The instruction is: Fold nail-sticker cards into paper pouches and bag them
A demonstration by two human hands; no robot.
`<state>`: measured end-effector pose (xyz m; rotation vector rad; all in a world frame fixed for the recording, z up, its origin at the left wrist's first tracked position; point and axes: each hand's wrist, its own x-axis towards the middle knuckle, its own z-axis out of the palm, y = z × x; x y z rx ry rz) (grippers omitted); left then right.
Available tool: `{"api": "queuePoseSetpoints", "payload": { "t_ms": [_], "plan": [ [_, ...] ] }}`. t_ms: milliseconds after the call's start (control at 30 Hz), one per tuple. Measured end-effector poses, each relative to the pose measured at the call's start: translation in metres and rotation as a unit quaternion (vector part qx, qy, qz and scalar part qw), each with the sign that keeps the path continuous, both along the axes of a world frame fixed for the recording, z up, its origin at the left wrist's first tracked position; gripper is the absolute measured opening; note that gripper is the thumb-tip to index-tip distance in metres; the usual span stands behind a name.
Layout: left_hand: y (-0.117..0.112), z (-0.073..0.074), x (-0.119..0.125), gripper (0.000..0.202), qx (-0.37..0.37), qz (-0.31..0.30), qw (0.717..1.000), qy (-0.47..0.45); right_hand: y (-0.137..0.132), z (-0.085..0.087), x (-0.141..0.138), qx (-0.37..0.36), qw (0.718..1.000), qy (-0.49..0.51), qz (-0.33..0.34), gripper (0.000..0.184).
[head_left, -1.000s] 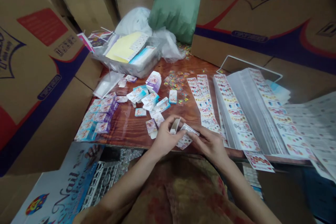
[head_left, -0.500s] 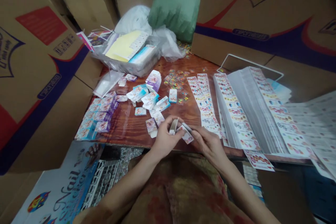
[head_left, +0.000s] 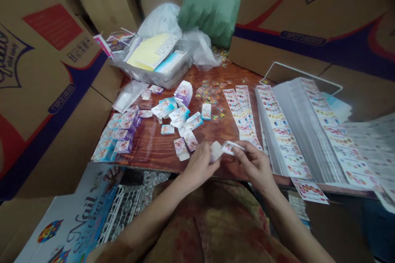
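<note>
At the near edge of the brown wooden table [head_left: 154,152], my left hand [head_left: 200,164] grips a small white carton [head_left: 215,151] with its flap open. My right hand [head_left: 254,165] pinches a folded nail sticker sheet [head_left: 231,147] whose end sits at the carton's mouth. Several small printed cartons [head_left: 180,115] lie loose in front of my hands. A neat row of closed cartons [head_left: 117,135] is stacked at the table's left.
Long strips of nail stickers [head_left: 243,111] and thick piles of sheets [head_left: 296,123] cover the right half. A clear tub of papers [head_left: 151,61], plastic bags and a green sack [head_left: 212,4] stand at the back. Large cardboard boxes [head_left: 46,82] wall both sides.
My hands have shifted a little right and forward. The carton has turned in my left hand, and the folded sheet now points into its open end.
</note>
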<state>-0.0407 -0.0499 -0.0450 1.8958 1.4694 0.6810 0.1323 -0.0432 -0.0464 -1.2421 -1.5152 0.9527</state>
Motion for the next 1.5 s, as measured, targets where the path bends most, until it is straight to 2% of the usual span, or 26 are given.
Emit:
{"api": "queuePoseSetpoints", "payload": {
  "t_ms": [67,167,267,367,433,500,600,667,800,933,1033,1133,1200,1267,1333,1367,1433,1500],
  "plan": [
    [-0.002,-0.001,-0.001,0.029,0.001,-0.019,0.999,0.043,0.003,0.003,0.002,0.038,0.993,-0.111,0.029,0.019],
    [-0.003,-0.003,-0.001,0.029,0.011,-0.019,0.994,0.104,0.009,0.005,0.006,0.056,0.965,-0.237,0.096,0.018],
    [-0.004,-0.007,-0.001,0.031,0.018,-0.044,0.994,0.101,0.016,0.005,0.009,0.049,0.940,-0.285,0.180,0.014],
    [-0.004,-0.011,0.000,0.033,-0.010,-0.046,0.998,0.030,0.021,0.009,0.006,0.046,0.930,-0.283,0.231,0.009],
    [-0.004,-0.012,-0.001,0.026,-0.042,-0.013,0.999,-0.028,0.027,0.013,0.001,0.041,0.928,-0.290,0.230,0.009],
    [-0.003,-0.014,-0.002,0.022,-0.064,0.023,0.994,-0.087,0.038,0.015,-0.005,0.043,0.930,-0.300,0.211,0.017],
    [-0.001,-0.016,-0.004,0.021,-0.084,0.060,0.980,-0.170,0.067,0.007,-0.016,0.067,0.936,-0.322,0.124,0.023],
    [0.001,-0.015,-0.003,0.020,-0.107,0.079,0.965,-0.226,0.092,-0.004,-0.024,0.076,0.920,-0.381,0.053,0.022],
    [0.002,-0.007,-0.001,0.016,-0.176,0.128,0.924,-0.315,0.126,-0.029,-0.038,0.086,0.901,-0.421,0.066,0.020],
    [0.003,0.001,0.000,0.021,-0.215,0.172,0.900,-0.339,0.131,-0.040,-0.040,0.093,0.895,-0.429,0.080,0.024],
    [0.005,0.001,-0.001,0.024,-0.220,0.194,0.892,-0.344,0.125,-0.040,-0.033,0.094,0.904,-0.409,0.079,0.023],
    [0.006,-0.004,-0.002,0.021,-0.186,0.200,0.905,-0.325,0.115,-0.034,-0.022,0.094,0.921,-0.372,0.065,0.022],
    [0.007,-0.010,-0.002,0.019,-0.152,0.200,0.923,-0.292,0.104,-0.030,-0.016,0.082,0.960,-0.264,0.048,0.021],
    [0.009,-0.016,-0.001,0.018,-0.131,0.197,0.937,-0.256,0.089,-0.024,-0.012,0.046,0.995,-0.081,0.037,0.019],
    [0.010,-0.021,0.000,0.018,-0.119,0.192,0.948,-0.226,0.073,-0.017,-0.009,-0.007,0.996,0.084,0.037,0.020],
    [0.011,-0.024,0.000,0.018,-0.112,0.189,0.952,-0.214,0.065,-0.013,-0.009,-0.031,0.991,0.124,0.043,0.022],
    [0.011,-0.026,0.002,0.018,-0.095,0.186,0.959,-0.191,0.052,-0.008,-0.007,-0.054,0.987,0.145,0.050,0.023],
    [0.010,-0.026,0.004,0.017,-0.082,0.184,0.965,-0.170,0.044,-0.007,-0.004,-0.036,0.992,0.113,0.042,0.023]
  ]
}}
